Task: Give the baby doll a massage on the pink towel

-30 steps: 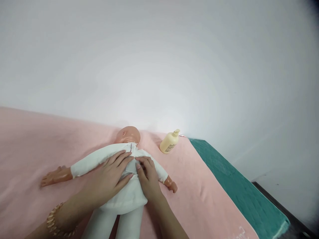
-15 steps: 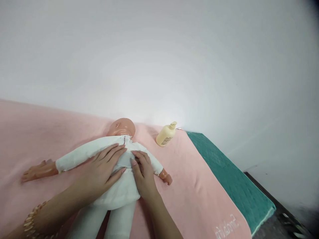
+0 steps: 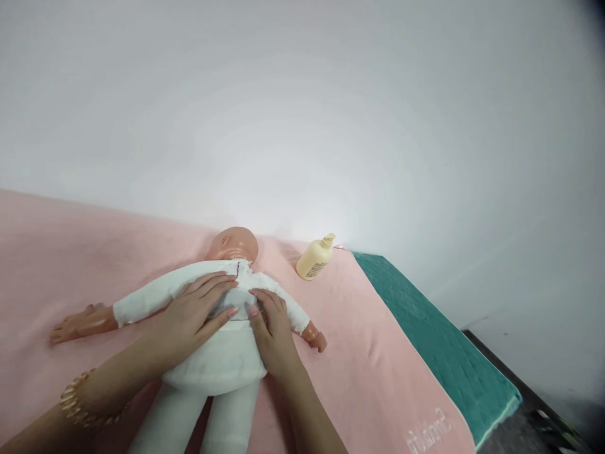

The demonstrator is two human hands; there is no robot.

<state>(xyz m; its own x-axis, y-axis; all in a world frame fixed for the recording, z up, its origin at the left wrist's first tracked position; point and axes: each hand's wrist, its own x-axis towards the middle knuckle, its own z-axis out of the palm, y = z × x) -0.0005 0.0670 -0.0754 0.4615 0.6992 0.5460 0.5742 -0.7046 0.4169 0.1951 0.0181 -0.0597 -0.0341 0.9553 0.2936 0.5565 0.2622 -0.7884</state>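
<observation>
Far L: soft pink blanket [image 3: 47, 265], a few light creases. Chunky bead bracelet [image 3: 70, 400] on the L wrist, then L hand [image 3: 191, 318], open & flat on the doll [image 3: 215, 362]. Doll's mid-frame on the blanket: white cloth body w/ stitched seam, smooth round plastic head, smooth grey patch [image 3: 241, 302] btwn the hands. R hand [image 3: 273, 331], also open, fingers slightly bent, rests by the patch's R edge. Next, rounded cream pump bottle [image 3: 312, 261], upright; far R, green mat [image 3: 430, 328], fabric-like.
</observation>
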